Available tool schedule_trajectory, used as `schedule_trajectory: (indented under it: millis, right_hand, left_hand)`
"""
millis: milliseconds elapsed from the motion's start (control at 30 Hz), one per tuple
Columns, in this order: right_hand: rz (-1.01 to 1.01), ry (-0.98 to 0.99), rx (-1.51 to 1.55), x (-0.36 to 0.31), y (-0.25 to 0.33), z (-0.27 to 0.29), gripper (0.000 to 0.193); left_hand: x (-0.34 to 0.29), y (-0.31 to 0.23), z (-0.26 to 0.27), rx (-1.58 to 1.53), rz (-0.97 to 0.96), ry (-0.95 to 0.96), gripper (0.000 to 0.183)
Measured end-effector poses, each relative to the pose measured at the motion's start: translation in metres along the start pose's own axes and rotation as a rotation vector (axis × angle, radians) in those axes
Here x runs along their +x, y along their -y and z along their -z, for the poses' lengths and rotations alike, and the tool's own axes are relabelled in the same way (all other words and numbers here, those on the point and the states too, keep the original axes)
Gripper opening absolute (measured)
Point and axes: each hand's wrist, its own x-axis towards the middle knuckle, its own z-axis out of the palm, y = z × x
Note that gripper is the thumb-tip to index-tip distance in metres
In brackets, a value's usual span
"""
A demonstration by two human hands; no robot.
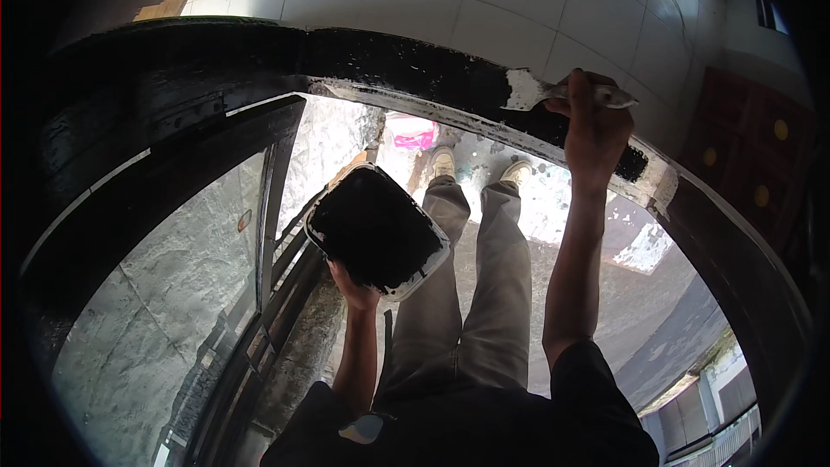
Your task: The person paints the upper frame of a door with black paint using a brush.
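My right hand (595, 125) is raised and closed around the handle of a putty knife (529, 91), whose white-smeared blade lies against a black-coated curved frame (406, 65). My left hand (356, 290) holds up a flat rectangular tray (377, 229) from below; its face is covered in black paste and its rim is pale. The frame beside the blade shows white patches along its lower edge. My legs in grey trousers and pale shoes stand far below on a ledge.
White wall tiles (450, 0) lie above the frame. A dark metal window frame with glass (259, 207) runs down the left. A pink object (413, 132) lies below near my feet. Rooftops and the ground show far below at the right.
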Motion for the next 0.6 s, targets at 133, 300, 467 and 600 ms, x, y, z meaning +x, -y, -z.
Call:
schedule_trajectory:
  millis: [133,300,467,600]
  right_hand:
    - [-0.046,0.058,-0.027,-0.001,0.003,0.002,0.015]
    - [-0.044,0.084,-0.030,-0.005,0.000,0.002,0.014]
    - [-0.008,0.058,0.017,-0.003,-0.004,-0.003,0.013]
    - [0.009,0.035,0.073,-0.002,0.003,-0.004,0.013]
  left_hand:
    - [0.001,0.003,-0.001,-0.261,0.111,-0.030,0.054]
    - [-0.004,0.014,0.002,0.040,-0.142,0.001,0.051]
    - [-0.005,-0.001,-0.006,-0.378,0.245,-0.065,0.056]
    - [-0.007,0.007,0.000,-0.213,0.084,-0.019,0.056]
